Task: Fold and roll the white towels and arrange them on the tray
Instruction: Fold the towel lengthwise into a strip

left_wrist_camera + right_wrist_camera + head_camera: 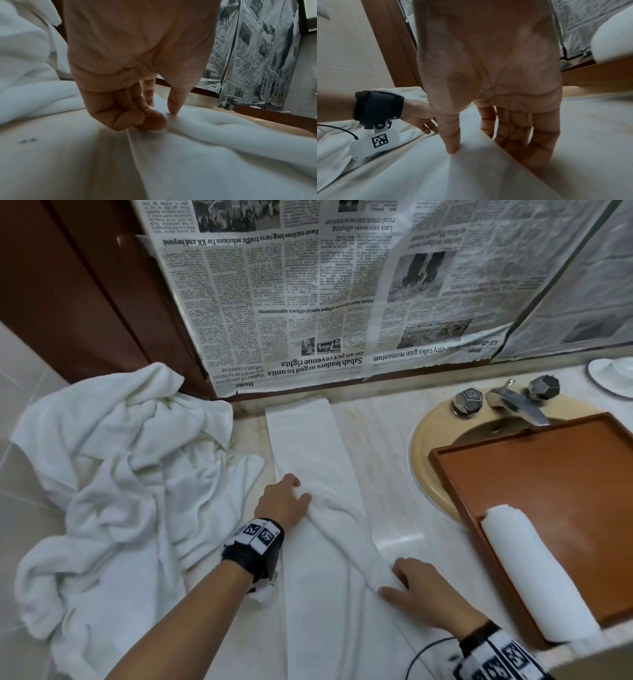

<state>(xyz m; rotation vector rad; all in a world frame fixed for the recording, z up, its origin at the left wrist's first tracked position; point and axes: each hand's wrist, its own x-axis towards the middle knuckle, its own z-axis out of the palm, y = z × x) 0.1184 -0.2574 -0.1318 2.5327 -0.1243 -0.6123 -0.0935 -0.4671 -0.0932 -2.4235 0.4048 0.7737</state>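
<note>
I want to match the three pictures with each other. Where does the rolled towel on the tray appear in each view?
Head: the rolled towel lies at the lower right, along the near left edge of the tray.
Left wrist: not in it; only a strip of the tray shows at the right.
Right wrist: a blurred white shape at the upper right edge.
Shared landmark: the newspaper on the wall.

white towels, brown tray, black-and-white newspaper, beige sink.
</note>
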